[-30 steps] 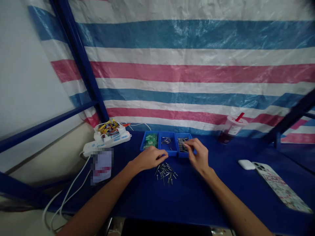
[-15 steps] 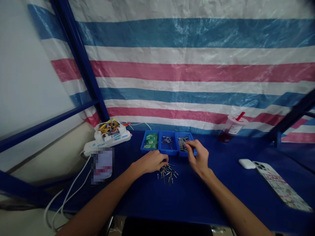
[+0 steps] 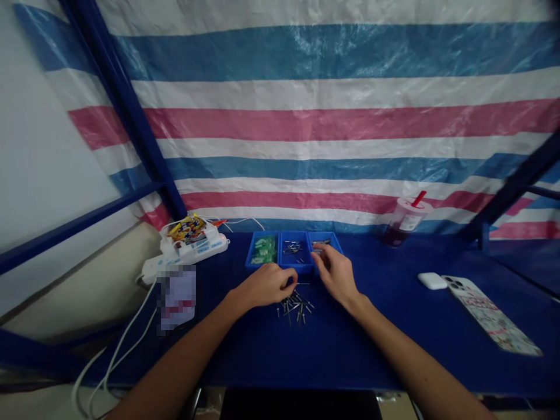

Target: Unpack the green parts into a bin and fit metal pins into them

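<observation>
My left hand [image 3: 268,286] pinches one thin metal rivet [image 3: 303,283] just above a loose pile of rivets [image 3: 297,304] on the blue table. Over the right blue tray [image 3: 336,242] is my right hand [image 3: 335,271], its thumb and fingers apart with nothing seen between them. It partly covers that tray, where grey metal pieces show. The middle blue tray [image 3: 295,268] holds several small metal pieces. Green plastic packets [image 3: 264,249] lie in the left blue tray [image 3: 248,256].
A power strip [image 3: 192,255] with snack packets stands at the left, near a pixelated packet [image 3: 180,297] and white cables. To the right are a cup with a red straw [image 3: 405,221], a white earphone case [image 3: 432,280] and a phone [image 3: 492,315].
My right hand has moved left from the right tray towards the middle one, and its fingers have parted. My left hand has lifted a rivet from the pile. The view has shifted slightly.
</observation>
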Motion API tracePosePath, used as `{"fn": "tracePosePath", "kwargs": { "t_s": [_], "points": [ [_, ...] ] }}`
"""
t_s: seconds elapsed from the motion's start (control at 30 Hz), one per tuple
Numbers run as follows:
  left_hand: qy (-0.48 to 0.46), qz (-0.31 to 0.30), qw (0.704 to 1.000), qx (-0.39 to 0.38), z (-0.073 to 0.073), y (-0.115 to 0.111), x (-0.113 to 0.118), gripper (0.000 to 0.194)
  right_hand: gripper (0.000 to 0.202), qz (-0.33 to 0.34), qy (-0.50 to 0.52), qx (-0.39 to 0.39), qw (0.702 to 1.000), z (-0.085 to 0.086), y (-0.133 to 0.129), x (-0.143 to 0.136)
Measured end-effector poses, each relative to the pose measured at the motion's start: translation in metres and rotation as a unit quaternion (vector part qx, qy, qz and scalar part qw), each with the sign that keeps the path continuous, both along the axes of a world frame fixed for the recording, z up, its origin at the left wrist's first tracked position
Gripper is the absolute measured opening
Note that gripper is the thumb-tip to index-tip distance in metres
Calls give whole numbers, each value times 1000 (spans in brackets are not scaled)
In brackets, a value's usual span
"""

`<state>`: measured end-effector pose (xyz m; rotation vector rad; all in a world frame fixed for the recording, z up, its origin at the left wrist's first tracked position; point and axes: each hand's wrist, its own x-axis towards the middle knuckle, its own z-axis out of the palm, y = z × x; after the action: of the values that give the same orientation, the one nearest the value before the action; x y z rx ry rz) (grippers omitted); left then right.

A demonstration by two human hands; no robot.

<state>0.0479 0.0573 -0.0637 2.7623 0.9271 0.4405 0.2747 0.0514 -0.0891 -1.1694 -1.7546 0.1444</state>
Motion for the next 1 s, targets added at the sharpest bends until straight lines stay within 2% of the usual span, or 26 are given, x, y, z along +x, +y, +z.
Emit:
{"fn": "tracePosePath", "kwargs": {
  "t_s": [0.2,0.33,0.57,1.0],
  "points": [
    [-32,-3,999,28,-4,2,0,12,21,82,-43,35,995,2,-7,3],
    [-80,18,995,58,-6,5,-3,15,19,124,-84,44,988,2,-11,-2],
    [-144,44,985,80,-6,10,-8,16,19,138,-111,35,984,2,-9,-1],
    [-142,33,986,85,-10,10,-8,20,16,142,-122,35,982,0,-8,0]
  ]
}}
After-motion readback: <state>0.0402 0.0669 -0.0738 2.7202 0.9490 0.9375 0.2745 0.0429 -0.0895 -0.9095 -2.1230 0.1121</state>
